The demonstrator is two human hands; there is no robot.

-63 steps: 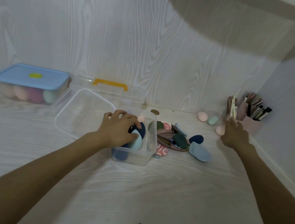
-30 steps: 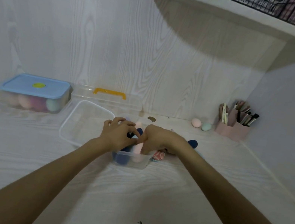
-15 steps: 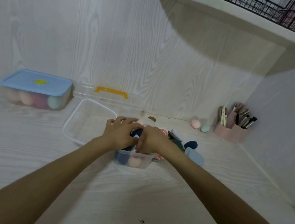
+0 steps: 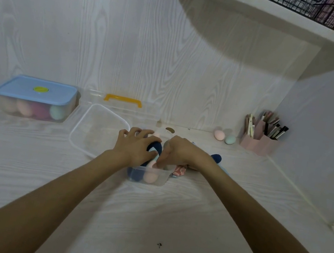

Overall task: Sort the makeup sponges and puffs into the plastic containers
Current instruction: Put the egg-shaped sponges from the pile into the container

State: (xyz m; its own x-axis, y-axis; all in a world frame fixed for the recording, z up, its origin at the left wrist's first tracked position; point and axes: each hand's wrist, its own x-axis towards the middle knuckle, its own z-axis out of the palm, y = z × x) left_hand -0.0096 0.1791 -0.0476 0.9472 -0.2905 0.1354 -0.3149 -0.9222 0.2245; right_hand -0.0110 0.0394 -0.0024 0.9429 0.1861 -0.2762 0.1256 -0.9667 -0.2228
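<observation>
A small clear container (image 4: pixel 148 175) holding navy and pink sponges (image 4: pixel 150 177) is seen at the surface (image 4: pixel 145 216) centre. The left hand (image 4: pixel 135 146) is spread flat over them; the right hand (image 4: pixel 177 152) is curled in beside, its grip unclear. At 10 o'clock a blue-lidded container (image 4: pixel 35 96) of sponges is set, and at 2 o'clock two loose sponges (image 4: pixel 224 136) by the brush holder (image 4: pixel 259 142).

I'm looking down at a white wood-grain desk (image 4: pixel 145 216) set into a corner, with its near edge curving across the bottom. The far wall (image 4: pixel 90 23) has the same pale grain panelling, and the plain right wall (image 4: pixel 328 132) meets it at the far right. A white shelf (image 4: pixel 270 17) juts out high on the right and throws a broad shadow on the wall below it. A black wire basket (image 4: pixel 295 1) sits on top. The light is soft and dim.
</observation>
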